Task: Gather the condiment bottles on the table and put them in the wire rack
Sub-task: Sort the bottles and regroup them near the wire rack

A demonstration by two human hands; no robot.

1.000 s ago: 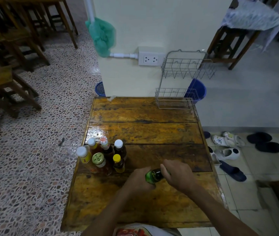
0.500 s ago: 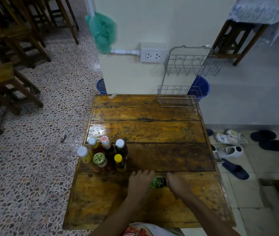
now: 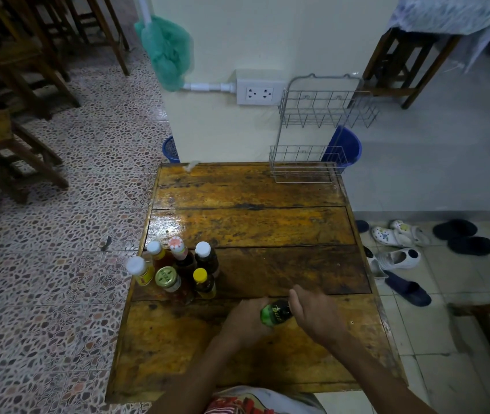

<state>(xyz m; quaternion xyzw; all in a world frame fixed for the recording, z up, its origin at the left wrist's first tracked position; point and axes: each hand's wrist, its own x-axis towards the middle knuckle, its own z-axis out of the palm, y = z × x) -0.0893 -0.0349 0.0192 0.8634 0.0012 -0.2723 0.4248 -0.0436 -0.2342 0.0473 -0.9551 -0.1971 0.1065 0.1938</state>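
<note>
Holding the green bottle [image 3: 275,314] low over the near table [image 3: 252,222], left hand [image 3: 246,322] and right hand [image 3: 317,313] both curl round it. Lift it upright, carrying it clear of the bottle cluster [image 3: 178,271] to the far-edge wire rack [image 3: 312,162].

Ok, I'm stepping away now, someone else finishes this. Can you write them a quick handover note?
Left hand and right hand both grip the green bottle lying on its side between them, near the table's front edge.
Six other bottles stand clustered on the table's left side.
The wire rack at the far right corner holds nothing.
Done: nothing racked yet.
Left: rack the green bottle, then the six.
</note>
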